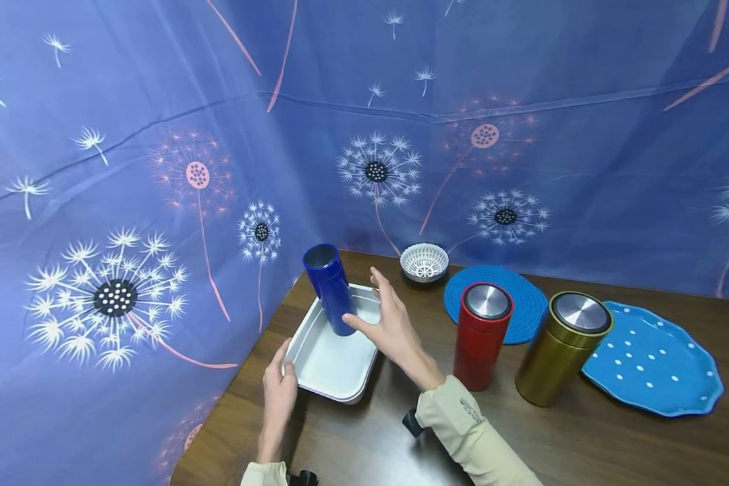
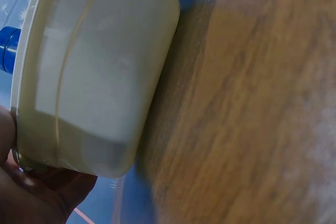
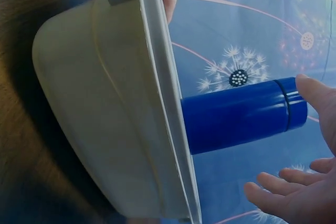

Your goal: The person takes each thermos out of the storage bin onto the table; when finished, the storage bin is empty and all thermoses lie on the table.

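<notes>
A deep white rectangular tray (image 1: 331, 368) sits on the wooden table, and a blue thermos flask (image 1: 335, 297) stands upright inside it, toward the far end. My left hand (image 1: 279, 388) grips the tray's near left rim, thumb on top; in the left wrist view its fingers go under the tray's side. Over the tray's right side, my right hand (image 1: 391, 331) is spread beside the flask, fingers apart and holding nothing. In the right wrist view the right thumb (image 3: 315, 90) appears by the flask's lid; whether it touches cannot be told.
To the right stand a red thermos flask (image 1: 481, 351) and a gold one (image 1: 549, 364). Behind them lies a round blue woven mat (image 1: 476, 275), with a small patterned bowl (image 1: 424, 262) near the back cloth. A blue dotted plate (image 1: 656, 358) lies far right.
</notes>
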{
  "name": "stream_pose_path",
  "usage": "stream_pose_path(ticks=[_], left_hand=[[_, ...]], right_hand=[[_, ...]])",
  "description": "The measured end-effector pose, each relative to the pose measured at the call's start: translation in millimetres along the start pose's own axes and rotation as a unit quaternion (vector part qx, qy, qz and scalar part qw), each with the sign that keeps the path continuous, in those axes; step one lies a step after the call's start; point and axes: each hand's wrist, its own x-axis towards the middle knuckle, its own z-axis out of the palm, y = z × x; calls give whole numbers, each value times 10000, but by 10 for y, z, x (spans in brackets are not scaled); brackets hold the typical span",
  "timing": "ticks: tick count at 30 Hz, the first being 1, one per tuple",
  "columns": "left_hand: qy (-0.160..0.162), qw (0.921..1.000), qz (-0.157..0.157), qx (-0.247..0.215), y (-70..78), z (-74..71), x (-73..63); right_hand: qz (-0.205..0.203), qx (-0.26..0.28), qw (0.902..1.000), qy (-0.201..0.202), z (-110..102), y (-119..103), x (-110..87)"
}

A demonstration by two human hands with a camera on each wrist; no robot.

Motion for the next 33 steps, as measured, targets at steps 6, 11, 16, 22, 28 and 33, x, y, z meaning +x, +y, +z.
stream_pose_path(ticks=[6,11,16,22,28,33], left_hand=[[-126,9995,-287,48,25,0,1],[-179,9988,-462,-49,29,11,20],[-192,9987,-476,2,14,6,23],[-173,9989,-432,-12,-3,11,30],[-212,9986,-483,-68,-4,24,24],[-189,9987,-467,-15,-7,-2,17]], right_hand=[[60,58,9999,-55,72,30,130],[167,2,9997,-176,90,19,266],[206,-181,9991,-323,181,34,339],[323,-64,9988,-361,332,57,437],[484,241,9981,-306,462,94,505],[342,324,9985,-278,557,136,524]])
